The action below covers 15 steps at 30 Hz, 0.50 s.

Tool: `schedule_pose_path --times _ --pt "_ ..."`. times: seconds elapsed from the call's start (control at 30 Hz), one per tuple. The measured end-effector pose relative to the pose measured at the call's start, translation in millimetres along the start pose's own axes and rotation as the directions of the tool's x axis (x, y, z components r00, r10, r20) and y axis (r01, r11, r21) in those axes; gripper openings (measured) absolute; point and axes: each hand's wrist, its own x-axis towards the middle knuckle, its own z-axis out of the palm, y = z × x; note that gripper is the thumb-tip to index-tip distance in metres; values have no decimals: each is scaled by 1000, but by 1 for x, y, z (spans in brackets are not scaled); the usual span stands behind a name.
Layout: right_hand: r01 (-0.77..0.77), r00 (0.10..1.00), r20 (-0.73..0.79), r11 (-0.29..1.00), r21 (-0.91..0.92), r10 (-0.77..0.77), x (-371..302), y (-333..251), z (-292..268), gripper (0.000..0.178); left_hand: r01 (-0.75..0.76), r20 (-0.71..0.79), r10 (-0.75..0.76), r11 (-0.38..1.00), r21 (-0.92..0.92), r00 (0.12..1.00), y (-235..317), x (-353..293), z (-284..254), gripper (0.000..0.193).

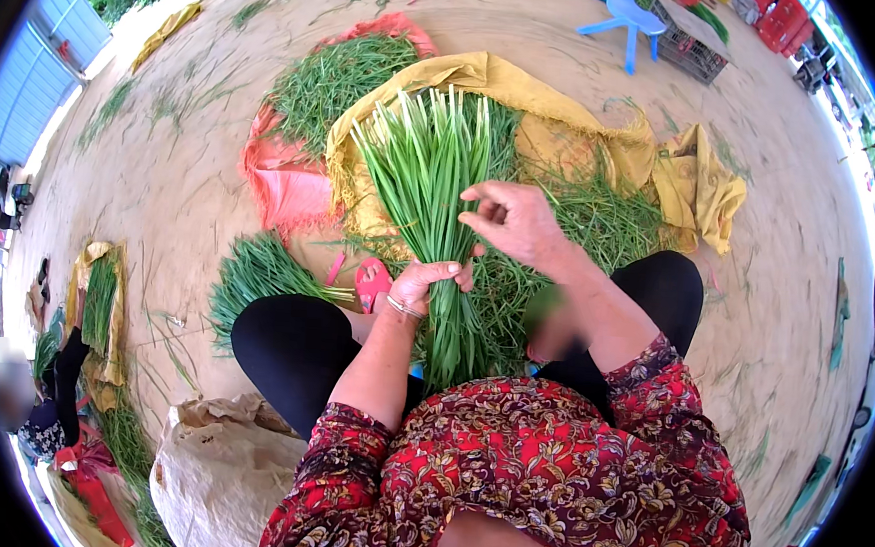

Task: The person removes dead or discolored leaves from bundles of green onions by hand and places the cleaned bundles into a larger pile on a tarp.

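Observation:
A thick bunch of garlic chives [424, 172] stands fanned out in front of me, its pale cut ends pointing away and its leaf tips hanging toward my lap. My left hand [427, 283] is wrapped round its lower middle. Beside the bunch's right edge is my right hand [513, 221], its fingers curled, with a gap between thumb and forefinger and nothing visible in them. Loose green leaves [601, 213] lie beneath and beyond the bunch, on a yellow woven sack [485, 71]. A second pile of chives [267, 278] rests by my left knee.
Farther off lie a pink sack [292, 194] and a heap of green trimmings [349, 78]. A white sack [220, 471] is at my left hip. A blue plastic chair [628, 19] and a crate [687, 43] stand far right. Another person [55, 390] sits at far left.

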Motion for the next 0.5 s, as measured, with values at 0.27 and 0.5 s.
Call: schedule_pose_path --times 0.27,0.5 --pt "-97 991 -83 992 86 104 4 16 22 22 -7 75 -1 995 98 997 5 -5 13 71" --pt "-308 883 459 857 413 95 -1 1 -25 2 5 142 -12 998 55 990 10 -5 -6 72"
